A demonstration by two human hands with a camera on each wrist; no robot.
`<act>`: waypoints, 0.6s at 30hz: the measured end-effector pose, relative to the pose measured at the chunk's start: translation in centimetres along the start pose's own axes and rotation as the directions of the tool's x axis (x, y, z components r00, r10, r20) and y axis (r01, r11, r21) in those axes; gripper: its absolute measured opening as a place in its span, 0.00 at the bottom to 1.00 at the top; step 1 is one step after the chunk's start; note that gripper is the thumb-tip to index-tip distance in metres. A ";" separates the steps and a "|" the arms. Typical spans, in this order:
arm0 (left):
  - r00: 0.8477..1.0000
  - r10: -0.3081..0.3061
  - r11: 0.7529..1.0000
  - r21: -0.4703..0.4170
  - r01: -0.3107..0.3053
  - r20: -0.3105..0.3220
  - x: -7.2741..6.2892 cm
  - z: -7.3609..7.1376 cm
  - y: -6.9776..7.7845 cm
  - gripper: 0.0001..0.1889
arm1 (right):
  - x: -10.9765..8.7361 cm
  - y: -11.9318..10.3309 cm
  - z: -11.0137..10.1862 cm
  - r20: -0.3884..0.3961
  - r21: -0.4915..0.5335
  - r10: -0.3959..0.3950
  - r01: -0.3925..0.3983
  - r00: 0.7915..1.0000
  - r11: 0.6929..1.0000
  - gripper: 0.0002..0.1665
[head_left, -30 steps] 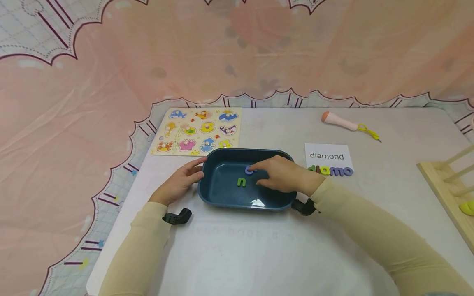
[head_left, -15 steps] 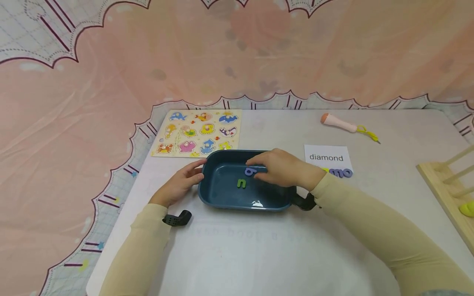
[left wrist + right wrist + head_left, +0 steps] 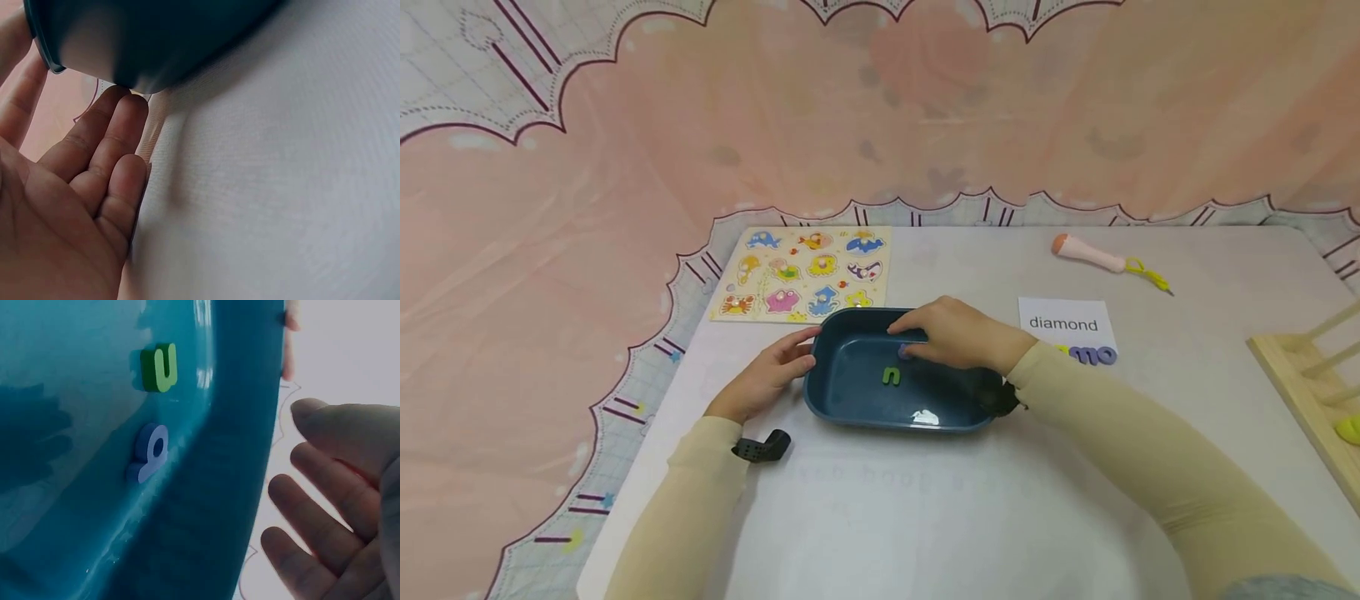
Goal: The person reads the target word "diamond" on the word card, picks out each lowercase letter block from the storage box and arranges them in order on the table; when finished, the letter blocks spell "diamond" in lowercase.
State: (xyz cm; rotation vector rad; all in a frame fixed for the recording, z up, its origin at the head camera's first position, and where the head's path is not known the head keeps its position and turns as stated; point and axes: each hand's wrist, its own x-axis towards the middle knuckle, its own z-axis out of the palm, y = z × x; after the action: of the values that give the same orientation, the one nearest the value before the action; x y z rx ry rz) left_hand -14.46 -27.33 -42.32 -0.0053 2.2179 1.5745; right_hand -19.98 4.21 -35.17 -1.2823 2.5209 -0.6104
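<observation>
**A:** Okay, quick one. Your purple letter (image 3: pixel 149 453) sits inside the blue tray (image 3: pixel 850 412), centre frame, up against the far wall slope, just past the green "n" (image 3: pixel 891 376). Head view barely shows it under your right hand (image 3: pixel 958 337).

**B:** Fingers?

**A:** Right hand hovers over the tray's far side; in the wrist view its fingers (image 3: pixel 319 487) are loosely spread and hold nothing, apart from the letter. Left hand (image 3: pixel 767 375) rests at the tray's left rim, fingers (image 3: pixel 109 156) relaxed and close together, tips touching the tray's outer wall.

**B:** What changed?

**A:** A second ago your right fingertips were on the purple letter mid-tray. Half a second ago it read like a "d" or "b" beside your fingers. Now your hand has slid toward the far edge and mostly covers it. My read: you're fumbling the pick, nothing lifted yet, "n" hasn't moved.

**B:** Any writing?

**A:** White card (image 3: pixel 1063 323), right of centre, reads "diamond". Below it the letter row (image 3: pixel 1093 356) shows only "mo"; your arm hides the rest. Earlier frame showed "diamo". No brands legible.
</observation>
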 end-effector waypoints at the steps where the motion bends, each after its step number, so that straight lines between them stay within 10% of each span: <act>1: 1.000 0.002 1.000 -0.002 -0.002 0.000 0.0 0.0 0.0 0.34 | 0.2 0.1 0.1 0.005 0.001 0.006 -0.006 1.000 1.000 0.23; 18: 1.000 -0.013 1.000 0.009 0.013 -0.011 -0.1 0.1 0.0 0.34 | 2.4 0.2 2.7 0.100 -0.019 -0.014 0.016 0.995 1.000 0.22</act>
State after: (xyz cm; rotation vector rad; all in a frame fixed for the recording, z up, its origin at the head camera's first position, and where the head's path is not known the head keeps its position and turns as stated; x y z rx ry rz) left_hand -14.34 -27.29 -42.30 -0.0262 2.2291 1.5612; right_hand -20.49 1.70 -37.70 -1.3059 2.4445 -0.5122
